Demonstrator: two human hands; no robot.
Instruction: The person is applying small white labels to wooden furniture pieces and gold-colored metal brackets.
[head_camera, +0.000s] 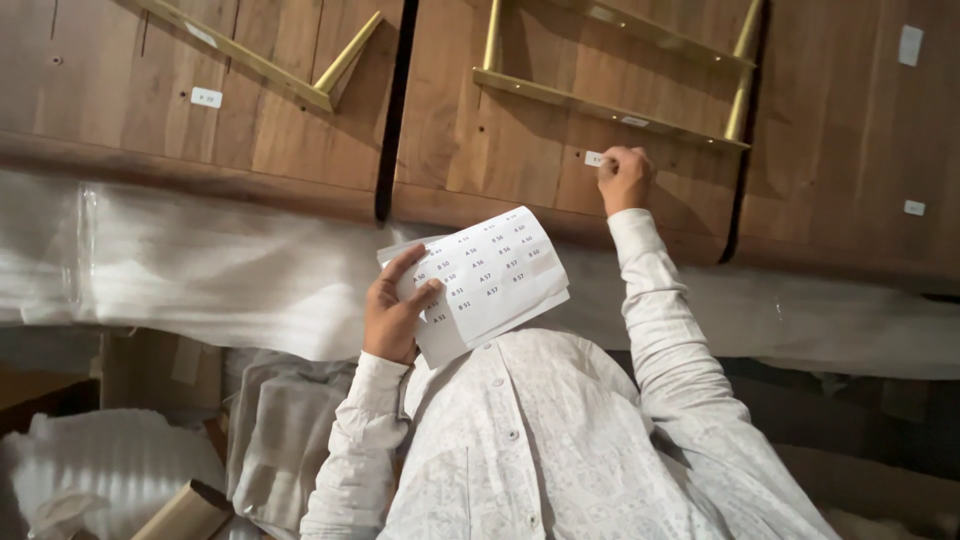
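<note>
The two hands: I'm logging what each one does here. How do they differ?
The left hand is drawn in near the chest, gripping a sheet of labels; the right hand is stretched out, fingertips pressing a small white label onto the wooden panel. Both wear pale patterned sleeves.

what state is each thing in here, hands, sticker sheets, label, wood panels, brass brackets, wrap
left hand: gripping the sticker sheets
sticker sheets: held up, partly used
right hand: pressing a small label
small label: on the wood panel
wood panels: side by side, labelled
brass brackets: fixed to panels
foam wrap: spread under the panels
</note>
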